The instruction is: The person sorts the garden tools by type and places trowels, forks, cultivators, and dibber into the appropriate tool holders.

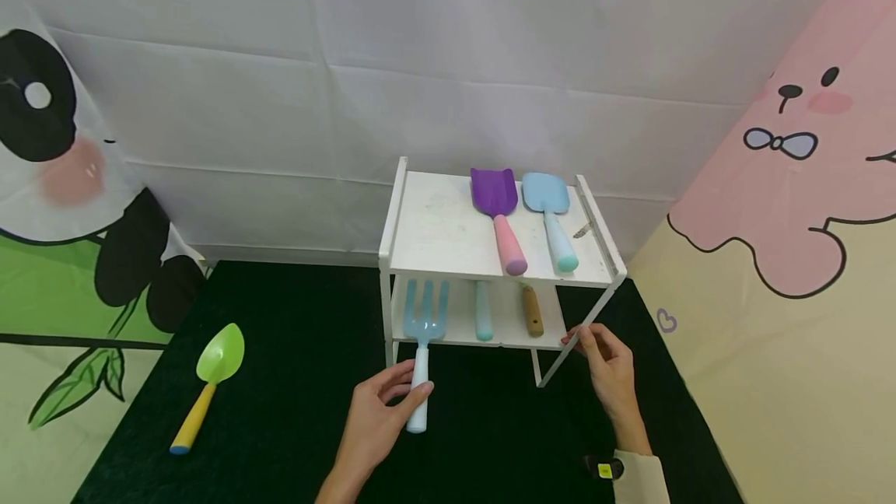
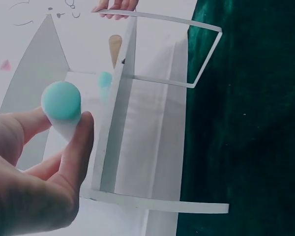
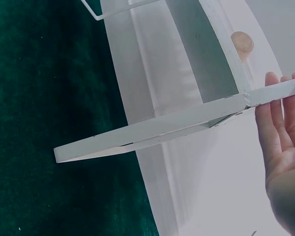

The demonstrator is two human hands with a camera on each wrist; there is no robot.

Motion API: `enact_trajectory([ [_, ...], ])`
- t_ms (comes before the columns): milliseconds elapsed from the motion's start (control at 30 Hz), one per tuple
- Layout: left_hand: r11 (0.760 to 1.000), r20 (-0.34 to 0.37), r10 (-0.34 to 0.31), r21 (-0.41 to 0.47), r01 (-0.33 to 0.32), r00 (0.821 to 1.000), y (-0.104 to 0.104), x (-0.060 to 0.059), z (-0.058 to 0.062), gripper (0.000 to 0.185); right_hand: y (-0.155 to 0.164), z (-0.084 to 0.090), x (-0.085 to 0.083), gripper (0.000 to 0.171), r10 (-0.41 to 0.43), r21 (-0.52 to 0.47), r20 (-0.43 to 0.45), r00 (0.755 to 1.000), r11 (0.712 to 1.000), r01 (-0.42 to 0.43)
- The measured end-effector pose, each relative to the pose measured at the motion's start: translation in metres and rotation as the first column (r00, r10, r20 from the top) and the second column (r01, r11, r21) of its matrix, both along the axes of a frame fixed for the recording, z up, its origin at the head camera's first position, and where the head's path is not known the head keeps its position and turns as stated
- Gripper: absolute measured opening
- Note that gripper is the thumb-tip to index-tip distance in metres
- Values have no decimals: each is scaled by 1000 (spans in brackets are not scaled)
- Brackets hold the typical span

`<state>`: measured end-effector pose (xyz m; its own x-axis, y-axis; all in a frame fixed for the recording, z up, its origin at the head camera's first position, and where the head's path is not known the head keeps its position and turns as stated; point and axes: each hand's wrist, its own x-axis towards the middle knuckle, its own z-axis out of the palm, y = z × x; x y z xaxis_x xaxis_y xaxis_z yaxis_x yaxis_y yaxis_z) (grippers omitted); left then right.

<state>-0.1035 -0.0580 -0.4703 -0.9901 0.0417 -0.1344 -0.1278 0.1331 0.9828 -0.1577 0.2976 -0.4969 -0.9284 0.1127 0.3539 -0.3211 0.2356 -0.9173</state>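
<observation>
While the thumb and fingers (image 2: pixel 73 147) of the left hand (image 1: pixel 378 418) pinch the pale handle of the blue toy fork (image 1: pixel 422 348), its tines lie just inside the front edge of the lower shelf of the white rack (image 1: pixel 420 243), at the rack's left end, with the handle sticking out toward the person over the dark green cloth (image 1: pixel 294 379). The fingers (image 3: pixel 278 113) of the right hand (image 1: pixel 609 368) lie straight against the rack's front right corner at lower-shelf height, curled round nothing, seemingly steadying the frame. To do this well, I judge the fork should travel straight along its own length, tines kept flat on the shelf and clear of the rack's left post, with the grip light near the handle's end so the wrist does not knock the frame; the right hand's steady press should match any push. Deeper on that lower shelf, right of the fork, lie a teal handle (image 1: pixel 483 311) and a brown handle (image 1: pixel 533 311); on the rack's top shelf rest a purple shovel (image 1: pixel 498 212) and a light blue shovel (image 1: pixel 550 216). Well left of the rack, a green spoon with a yellow handle (image 1: pixel 210 379) lies on the cloth
</observation>
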Motion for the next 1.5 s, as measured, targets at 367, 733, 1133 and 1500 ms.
enact_trajectory([
  [367, 999, -6, 26, 25, -26, 1000, 9, -21, 6, 55, -1, -3, 0, 22, -12, -30, -3, 1000, 999, 12],
  [733, 997, -5, 65, 31, -65, 998, 21, -38, 11, 50, -1, -5, 0, 22, -18, -37, -8, 1000, 999, 18],
  [1133, 995, -64, 74, 64, -70, 995, 32, -49, 18, 47, -4, -1, 1, 21, -25, -40, -11, 1000, 999, 24],
  [1500, 1000, -73, 4, 8, -3, 997, 35, -56, 25, 54, -3, -4, -2, 21, -32, -28, -15, 999, 999, 32],
])
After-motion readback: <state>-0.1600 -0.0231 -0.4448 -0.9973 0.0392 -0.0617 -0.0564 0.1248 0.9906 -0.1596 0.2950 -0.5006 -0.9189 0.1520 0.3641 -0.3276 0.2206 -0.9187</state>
